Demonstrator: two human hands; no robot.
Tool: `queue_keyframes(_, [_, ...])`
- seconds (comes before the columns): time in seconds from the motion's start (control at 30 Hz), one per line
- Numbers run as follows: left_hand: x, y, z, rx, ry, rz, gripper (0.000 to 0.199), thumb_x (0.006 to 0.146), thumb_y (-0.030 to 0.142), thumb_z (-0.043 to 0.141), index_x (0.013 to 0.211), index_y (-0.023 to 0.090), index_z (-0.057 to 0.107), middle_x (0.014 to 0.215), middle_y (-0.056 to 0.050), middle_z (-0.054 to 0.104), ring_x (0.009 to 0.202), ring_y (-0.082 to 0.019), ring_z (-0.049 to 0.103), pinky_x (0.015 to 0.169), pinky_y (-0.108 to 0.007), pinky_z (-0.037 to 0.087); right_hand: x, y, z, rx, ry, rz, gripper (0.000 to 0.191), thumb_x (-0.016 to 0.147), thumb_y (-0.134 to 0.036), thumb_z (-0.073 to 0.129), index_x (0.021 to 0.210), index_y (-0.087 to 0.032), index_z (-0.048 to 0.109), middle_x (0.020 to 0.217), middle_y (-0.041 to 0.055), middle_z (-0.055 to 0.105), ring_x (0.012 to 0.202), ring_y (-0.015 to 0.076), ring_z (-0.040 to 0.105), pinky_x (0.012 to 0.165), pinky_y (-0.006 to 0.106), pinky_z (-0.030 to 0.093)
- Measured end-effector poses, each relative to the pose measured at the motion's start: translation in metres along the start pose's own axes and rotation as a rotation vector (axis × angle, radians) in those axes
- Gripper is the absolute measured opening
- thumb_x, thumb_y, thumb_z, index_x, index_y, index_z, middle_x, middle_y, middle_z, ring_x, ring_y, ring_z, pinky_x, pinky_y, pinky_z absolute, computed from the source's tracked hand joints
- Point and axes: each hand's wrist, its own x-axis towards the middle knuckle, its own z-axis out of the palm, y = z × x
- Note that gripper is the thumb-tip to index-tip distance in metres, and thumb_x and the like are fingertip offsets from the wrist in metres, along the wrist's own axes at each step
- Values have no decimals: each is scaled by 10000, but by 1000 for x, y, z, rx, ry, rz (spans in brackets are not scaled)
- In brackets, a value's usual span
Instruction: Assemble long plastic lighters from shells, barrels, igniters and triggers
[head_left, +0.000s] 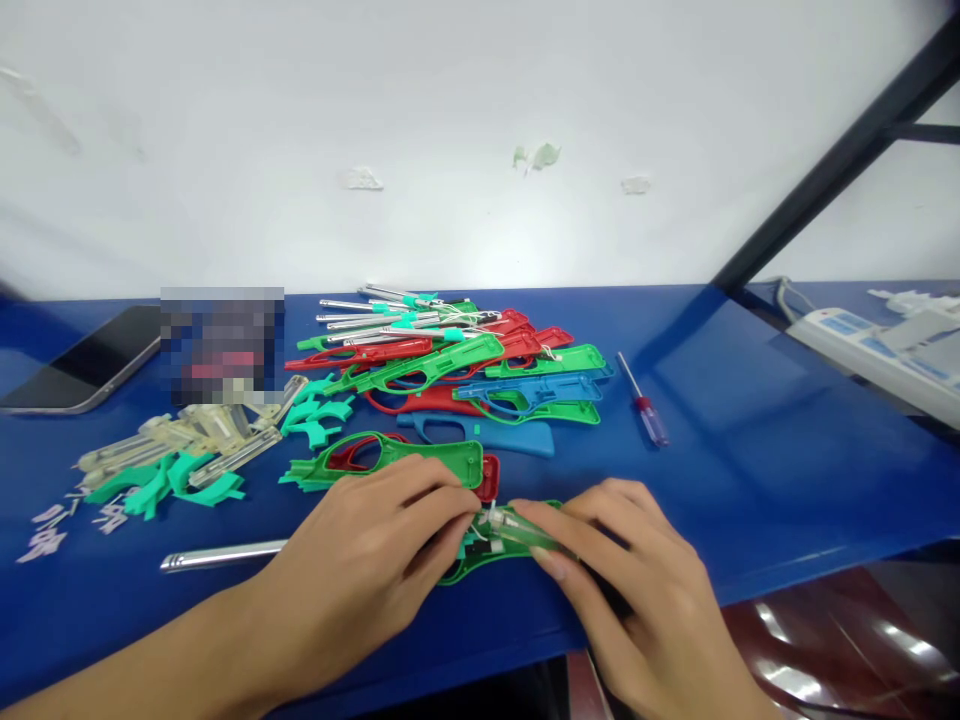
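Near the table's front edge lies a green lighter shell half [469, 573], mostly covered by my hands. My right hand [645, 580] grips a clear plastic fuel tank [514, 525] with thumb and fingers, over the shell. At the tank's left end, my left hand [382, 545] is closed in a pinch beside a thin white wire; what its fingertips hold is hidden. A shiny metal lighter tube [225, 555] sticks out to the left from behind the left hand. Just beyond the left hand lie more green shell halves [427, 462] and a red one [489, 478].
Red, blue and green shells [525, 390] with metal tubes [352, 322] are piled at the back. Leftward are clear tanks [150, 445], teal triggers [206, 480], small white pieces [45, 540] and a phone [90, 355]. A screwdriver [645, 410] and power strip [862, 340] lie right.
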Motion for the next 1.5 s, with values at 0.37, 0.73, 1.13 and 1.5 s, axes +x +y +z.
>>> queue_keyframes(0.37, [-3, -2, 0, 31, 0, 28, 113, 1116, 163, 561, 1151, 220, 651, 1041, -13, 736, 876, -160, 729, 769, -271, 586, 2, -1, 1, -54, 1, -19, 356, 1120, -132, 534, 1424, -279, 648, 1018, -16, 654, 921, 148, 593, 925, 314, 429])
queue_keyframes(0.73, [-4, -1, 1, 40, 1, 29, 113, 1127, 170, 549, 1169, 224, 640, 1056, -9, 729, 881, -153, 719, 758, -278, 577, 2, -4, 1, -96, -22, -6, 360, 1114, -135, 520, 1417, -297, 628, 1017, 7, 632, 940, 183, 556, 825, 281, 481])
queue_keyframes(1.13, [-1, 2, 0, 113, 17, 53, 100, 1109, 156, 575, 1113, 194, 667, 965, -28, 726, 842, -197, 652, 696, -326, 552, 3, -2, 4, -115, 24, 7, 320, 1135, -181, 513, 1403, -293, 647, 1022, 0, 652, 930, 158, 593, 827, 275, 491])
queue_keyframes(1.5, [3, 7, -5, 195, -25, 100, 249, 1135, 168, 498, 1013, 172, 715, 921, -39, 740, 805, -212, 673, 721, -362, 594, 2, 2, 3, -98, -33, 9, 339, 1128, -185, 503, 1410, -324, 630, 1022, 12, 645, 895, 173, 620, 782, 297, 542])
